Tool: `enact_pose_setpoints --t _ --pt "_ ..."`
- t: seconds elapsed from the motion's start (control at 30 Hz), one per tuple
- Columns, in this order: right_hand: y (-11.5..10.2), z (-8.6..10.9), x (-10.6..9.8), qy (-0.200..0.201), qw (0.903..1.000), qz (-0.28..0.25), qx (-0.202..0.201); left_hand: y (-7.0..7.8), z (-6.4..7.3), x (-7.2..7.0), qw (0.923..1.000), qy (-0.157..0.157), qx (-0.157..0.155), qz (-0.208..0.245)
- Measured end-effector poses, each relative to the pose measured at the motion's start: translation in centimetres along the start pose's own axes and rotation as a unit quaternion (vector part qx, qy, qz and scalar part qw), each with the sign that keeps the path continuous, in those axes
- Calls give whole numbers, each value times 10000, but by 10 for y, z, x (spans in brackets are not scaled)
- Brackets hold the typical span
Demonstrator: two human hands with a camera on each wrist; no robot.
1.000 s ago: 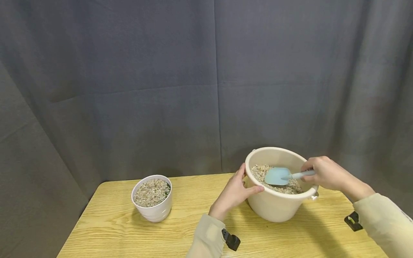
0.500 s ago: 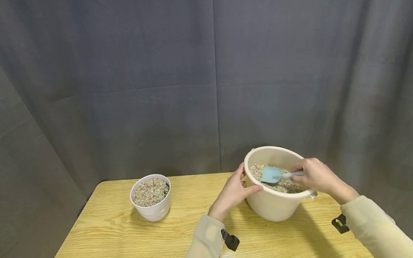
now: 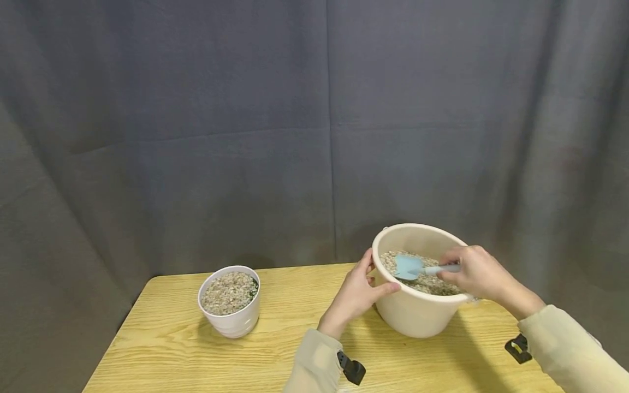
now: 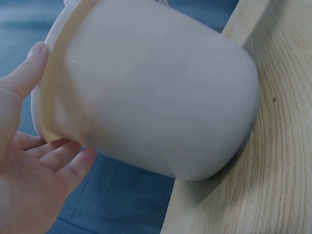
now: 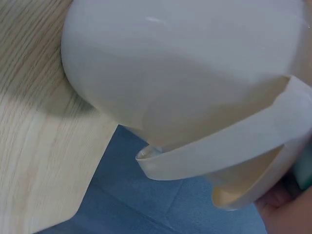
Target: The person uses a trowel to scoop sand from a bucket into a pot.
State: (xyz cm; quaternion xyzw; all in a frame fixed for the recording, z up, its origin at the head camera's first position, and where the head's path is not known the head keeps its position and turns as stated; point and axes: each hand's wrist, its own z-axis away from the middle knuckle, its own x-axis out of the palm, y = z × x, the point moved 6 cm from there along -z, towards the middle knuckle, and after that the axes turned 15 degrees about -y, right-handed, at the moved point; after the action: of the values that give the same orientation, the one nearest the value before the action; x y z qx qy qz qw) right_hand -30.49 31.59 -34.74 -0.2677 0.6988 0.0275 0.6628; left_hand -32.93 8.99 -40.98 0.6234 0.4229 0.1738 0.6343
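A cream bucket (image 3: 417, 314) stands tilted on the table, with pale gravel (image 3: 439, 285) inside. My left hand (image 3: 355, 297) grips its rim at the left, thumb towards the front; the left wrist view shows the fingers (image 4: 61, 153) beneath the rim. My right hand (image 3: 479, 275) reaches over the right side of the rim and holds a light blue trowel (image 3: 409, 267) by its handle. The blade's tip is in the gravel, pointing left. In the right wrist view the bucket's wall (image 5: 185, 63) hides the trowel's blade, and only part of the hand shows.
A white plant pot (image 3: 236, 322) filled with similar gravel stands on the left of the wooden table (image 3: 162, 349), with a bit of green at its right rim. The bucket's handle (image 5: 219, 151) hangs at its right side. A grey curtain (image 3: 236, 136) hangs behind.
My right hand has moved left and further into the bucket, and the trowel's blade has gone into the gravel at the left. My left hand keeps its place on the rim.
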Motion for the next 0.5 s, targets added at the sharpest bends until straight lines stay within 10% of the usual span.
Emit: enact_pose_setpoints --t 0.5 --pt "-5 8 0 103 9982 -509 307 3 1 1 10000 -24 52 21"
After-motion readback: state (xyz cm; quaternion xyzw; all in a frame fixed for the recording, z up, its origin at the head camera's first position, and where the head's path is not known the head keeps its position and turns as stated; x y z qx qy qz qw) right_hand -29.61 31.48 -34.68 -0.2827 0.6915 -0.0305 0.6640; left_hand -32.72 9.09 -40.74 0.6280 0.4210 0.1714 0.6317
